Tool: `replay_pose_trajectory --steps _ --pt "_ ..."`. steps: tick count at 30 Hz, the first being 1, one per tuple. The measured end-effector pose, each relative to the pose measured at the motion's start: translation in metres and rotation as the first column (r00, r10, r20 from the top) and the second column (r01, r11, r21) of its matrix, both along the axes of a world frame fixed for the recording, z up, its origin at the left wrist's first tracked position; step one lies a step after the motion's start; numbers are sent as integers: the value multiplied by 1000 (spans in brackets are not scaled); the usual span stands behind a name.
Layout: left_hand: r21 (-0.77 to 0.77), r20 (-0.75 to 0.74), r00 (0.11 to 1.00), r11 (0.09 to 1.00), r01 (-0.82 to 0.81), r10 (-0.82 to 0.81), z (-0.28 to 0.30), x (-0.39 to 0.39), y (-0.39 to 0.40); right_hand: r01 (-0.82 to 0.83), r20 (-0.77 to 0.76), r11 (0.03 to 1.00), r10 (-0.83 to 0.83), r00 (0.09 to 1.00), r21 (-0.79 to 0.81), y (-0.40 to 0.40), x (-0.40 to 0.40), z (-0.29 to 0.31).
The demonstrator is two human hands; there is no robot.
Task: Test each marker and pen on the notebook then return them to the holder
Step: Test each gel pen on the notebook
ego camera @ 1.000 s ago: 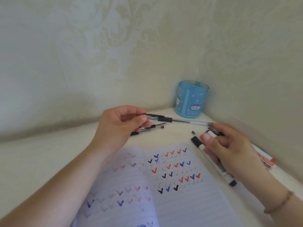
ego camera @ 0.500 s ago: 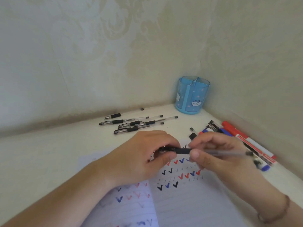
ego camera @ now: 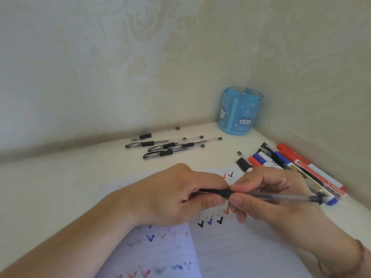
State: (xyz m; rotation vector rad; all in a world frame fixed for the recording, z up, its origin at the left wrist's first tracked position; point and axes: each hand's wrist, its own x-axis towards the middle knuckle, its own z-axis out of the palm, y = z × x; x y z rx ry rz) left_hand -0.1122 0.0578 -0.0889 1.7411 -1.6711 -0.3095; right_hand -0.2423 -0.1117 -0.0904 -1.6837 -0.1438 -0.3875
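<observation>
Since a second ago both hands have come down from above the far pens to just over the notebook (ego camera: 247,251), bringing the pen (ego camera: 261,195) with them, and the row of pens they had covered now lies in plain sight. Compared with half a second ago little has changed: the hands stay joined on the same pen. The left hand (ego camera: 180,195) curls its fingers and thumb round the black grip end of the pen, thumb underneath and knuckles on top, hiding the tip or cap within. The right hand (ego camera: 267,195) pinches the clear barrel just beside the black grip, thumb and forefinger meeting those of the left hand, while the remaining fingers (ego camera: 242,216) fold loosely beneath. The pen lies nearly level above the open page, its far end reaching out to the right over the markers (ego camera: 313,173). Rows of red, blue and black ticks mark the notebook under the hands. Five or six black-gripped pens (ego camera: 170,146) lie loose on the tabletop (ego camera: 60,187) near the wall. The blue holder (ego camera: 240,111) stands upright in the corner, well apart from the hands.
</observation>
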Motion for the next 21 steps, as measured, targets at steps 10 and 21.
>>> replay_pose_trajectory --steps 10,21 --pt "35 -84 978 982 -186 189 -4 16 8 65 -67 997 -62 996 43 -2 1 7" --pt "33 33 955 955 -296 295 -9 29 7 171 -175 964 -208 962 -206 24 0 -10"
